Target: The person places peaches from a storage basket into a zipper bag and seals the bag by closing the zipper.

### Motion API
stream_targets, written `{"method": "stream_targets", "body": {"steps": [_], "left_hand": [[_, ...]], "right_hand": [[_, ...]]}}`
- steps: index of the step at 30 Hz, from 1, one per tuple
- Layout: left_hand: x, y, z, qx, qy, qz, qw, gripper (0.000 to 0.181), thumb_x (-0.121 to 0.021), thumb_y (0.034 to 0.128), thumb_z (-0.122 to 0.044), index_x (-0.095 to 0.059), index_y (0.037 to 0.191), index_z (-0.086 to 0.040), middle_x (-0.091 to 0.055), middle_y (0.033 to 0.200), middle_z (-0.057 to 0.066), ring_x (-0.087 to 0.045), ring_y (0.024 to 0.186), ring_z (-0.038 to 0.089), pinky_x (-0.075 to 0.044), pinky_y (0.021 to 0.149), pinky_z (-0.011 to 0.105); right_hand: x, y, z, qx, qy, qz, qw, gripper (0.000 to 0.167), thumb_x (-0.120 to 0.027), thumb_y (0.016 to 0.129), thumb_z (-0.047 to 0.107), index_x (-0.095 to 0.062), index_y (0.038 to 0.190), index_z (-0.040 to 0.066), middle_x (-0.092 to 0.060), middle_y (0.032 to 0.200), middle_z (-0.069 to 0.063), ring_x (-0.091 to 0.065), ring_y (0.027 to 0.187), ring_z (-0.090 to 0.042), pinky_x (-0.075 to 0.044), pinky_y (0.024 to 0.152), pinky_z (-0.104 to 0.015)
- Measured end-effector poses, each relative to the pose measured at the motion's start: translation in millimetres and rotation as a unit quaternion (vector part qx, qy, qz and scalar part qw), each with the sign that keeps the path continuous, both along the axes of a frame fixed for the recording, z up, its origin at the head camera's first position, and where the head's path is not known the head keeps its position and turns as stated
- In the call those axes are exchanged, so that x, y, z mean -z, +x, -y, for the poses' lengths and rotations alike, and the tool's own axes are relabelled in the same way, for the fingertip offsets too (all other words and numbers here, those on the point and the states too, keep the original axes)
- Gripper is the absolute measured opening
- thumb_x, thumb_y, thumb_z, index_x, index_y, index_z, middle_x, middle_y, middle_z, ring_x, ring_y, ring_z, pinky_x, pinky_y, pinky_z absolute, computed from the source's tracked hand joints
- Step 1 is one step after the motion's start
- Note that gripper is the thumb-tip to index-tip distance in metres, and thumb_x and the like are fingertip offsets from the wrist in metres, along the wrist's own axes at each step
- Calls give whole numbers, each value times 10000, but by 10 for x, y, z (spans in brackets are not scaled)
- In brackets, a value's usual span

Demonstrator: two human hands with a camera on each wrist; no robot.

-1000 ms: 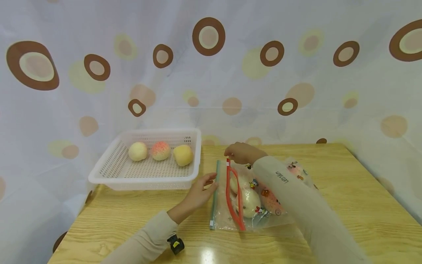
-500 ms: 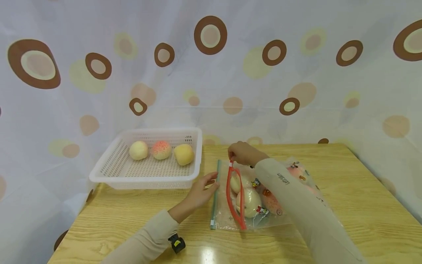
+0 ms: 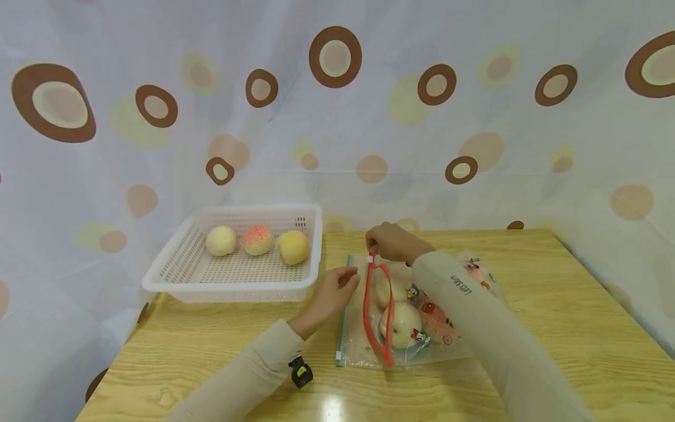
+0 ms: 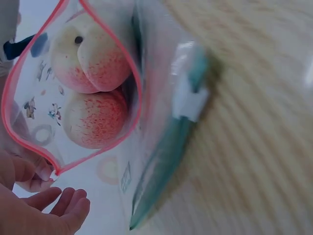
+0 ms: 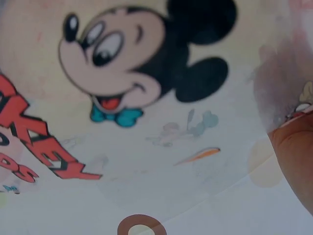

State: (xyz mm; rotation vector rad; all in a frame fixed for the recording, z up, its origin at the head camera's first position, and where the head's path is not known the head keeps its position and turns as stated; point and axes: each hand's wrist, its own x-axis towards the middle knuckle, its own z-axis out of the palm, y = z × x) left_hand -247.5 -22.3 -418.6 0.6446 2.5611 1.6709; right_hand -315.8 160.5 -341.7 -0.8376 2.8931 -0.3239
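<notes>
With my right hand (image 3: 392,241) I pinch the far end of the red zip (image 3: 365,310) by its pull, fingertips and thumb closed together on it, at the far edge of the clear bag (image 3: 429,351). My left hand (image 3: 329,299) has hold of nothing: its fingers reach loosely toward the red zip, above the teal strip (image 3: 343,331), and I cannot tell whether they touch the plastic. The bag lies on the wooden table (image 3: 184,351) to the right of a white basket (image 3: 227,287), its mouth gaping between the 2 red edges. Inside it, 2 pale peaches (image 3: 405,325) sit just behind the opening, with pink fruit beyond, partly hidden by my right sleeve (image 3: 474,316). Cartoon figures are printed on the plastic; from my right wrist a black-eared mouse (image 5: 127,58) fills much of the view. The teal strip runs alongside the red zip, its white slider (image 3: 339,356) at the near end. In the basket, 3 fruits sit in a row: pale (image 3: 221,241), pink-speckled (image 3: 258,240) and yellow (image 3: 293,247).
</notes>
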Motion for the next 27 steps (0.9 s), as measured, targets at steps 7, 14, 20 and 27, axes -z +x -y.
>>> {"method": "stream_targets", "body": {"steps": [7,14,20,27], "left_hand": [[-91,-200,-297,-926,-62,-41,9957,292,-549,969,-238,-707,1057,-9,-704,977,113,-645,934,251,-523,808,371],[-56,-289,-458,-1384,120,-47,9903,240,-597,942,-219,-733,891,-28,-705,807,78,-630,755,169,-504,678,279],[-14,-332,-484,-1394,119,-164,9900,209,-623,925,-196,-735,874,-28,-707,775,67,-625,706,135,-499,632,248],[-55,-359,-445,-1316,-36,-192,9911,211,-638,913,-214,-739,836,-46,-701,737,43,-607,674,115,-484,607,245]], "right_hand": [[-51,8,-27,-70,86,-6,9999,139,-574,947,59,-626,826,101,-614,806,-11,-549,701,-157,-459,656,-299],[-34,28,-14,-105,174,-73,9998,147,-577,912,20,-630,804,104,-605,780,-17,-545,689,-176,-459,637,-313],[-22,27,-23,-131,182,-178,9996,161,-589,896,6,-622,774,106,-593,749,-11,-532,676,-175,-452,639,-317],[-29,26,-1,-127,174,-271,9994,176,-592,870,-25,-610,760,111,-580,736,-5,-510,665,-170,-439,627,-306]]}}
